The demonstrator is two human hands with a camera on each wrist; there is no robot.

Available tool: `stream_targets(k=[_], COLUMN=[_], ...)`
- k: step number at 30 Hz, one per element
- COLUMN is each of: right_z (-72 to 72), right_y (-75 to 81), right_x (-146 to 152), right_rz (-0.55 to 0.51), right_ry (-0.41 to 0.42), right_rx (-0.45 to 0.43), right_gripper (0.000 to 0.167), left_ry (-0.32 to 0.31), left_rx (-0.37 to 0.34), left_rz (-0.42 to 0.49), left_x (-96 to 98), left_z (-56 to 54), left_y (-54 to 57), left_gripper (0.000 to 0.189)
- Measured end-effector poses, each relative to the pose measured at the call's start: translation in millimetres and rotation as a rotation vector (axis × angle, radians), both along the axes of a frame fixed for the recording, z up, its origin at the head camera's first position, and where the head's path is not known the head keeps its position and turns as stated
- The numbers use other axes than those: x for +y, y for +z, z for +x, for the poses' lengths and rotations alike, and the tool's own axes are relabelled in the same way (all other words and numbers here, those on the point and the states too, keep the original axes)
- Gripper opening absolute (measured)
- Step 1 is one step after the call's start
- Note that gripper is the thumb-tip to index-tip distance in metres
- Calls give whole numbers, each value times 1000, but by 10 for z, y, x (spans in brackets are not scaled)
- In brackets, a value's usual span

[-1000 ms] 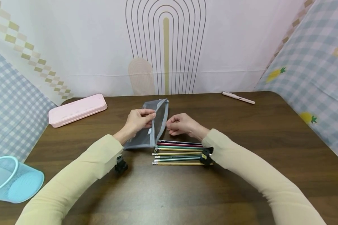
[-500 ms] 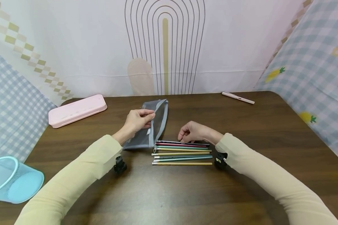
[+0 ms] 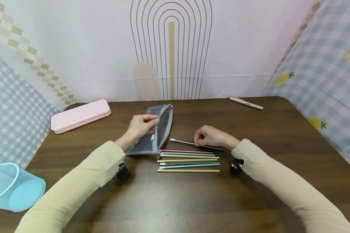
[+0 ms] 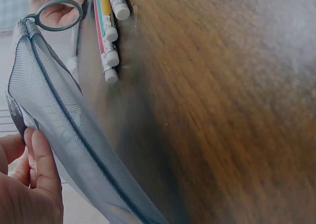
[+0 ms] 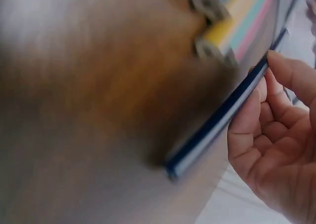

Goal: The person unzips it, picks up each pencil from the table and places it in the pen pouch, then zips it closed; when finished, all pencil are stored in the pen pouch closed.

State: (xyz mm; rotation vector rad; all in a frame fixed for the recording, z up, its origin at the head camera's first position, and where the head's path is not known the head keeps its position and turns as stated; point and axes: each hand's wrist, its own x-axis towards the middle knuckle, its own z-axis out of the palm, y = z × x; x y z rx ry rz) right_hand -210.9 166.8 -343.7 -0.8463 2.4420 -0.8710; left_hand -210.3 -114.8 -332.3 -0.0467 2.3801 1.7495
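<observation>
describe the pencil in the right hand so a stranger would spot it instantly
On the brown wooden table, find the grey mesh zip pouch gripped by the left hand. To its right, the right hand pinches the dark blue pencil, eraser end towards the pouch. It alone is held, while the other pencils lie side by side nearer the person.

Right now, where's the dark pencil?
In the head view, the right hand pinches the dark pencil, just right of the pouch and beyond the other pencils.
</observation>
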Motion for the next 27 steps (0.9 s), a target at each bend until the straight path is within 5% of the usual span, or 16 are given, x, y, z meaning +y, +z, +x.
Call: stream_targets(k=[6,11,16,27], right_z=[-93,-164,-169,-195], right_y=[104,123,67,29], right_x=[70,-120,-450,-965], right_rz=[-142,-337,-430,-526], right_ry=[-257,-404,-480,-578], right_rx=[-98,-370,-604,-647], right_gripper=[13,33,33,15], left_ry=[-8,-9,-11,-7], left_rx=[11,9,13,6], left_rz=[3,5,9,10], left_x=[18,28,50,49], left_z=[-1,-10,-13,-7], left_y=[-13,-27,-23,-25], left_gripper=[35,34,33,33])
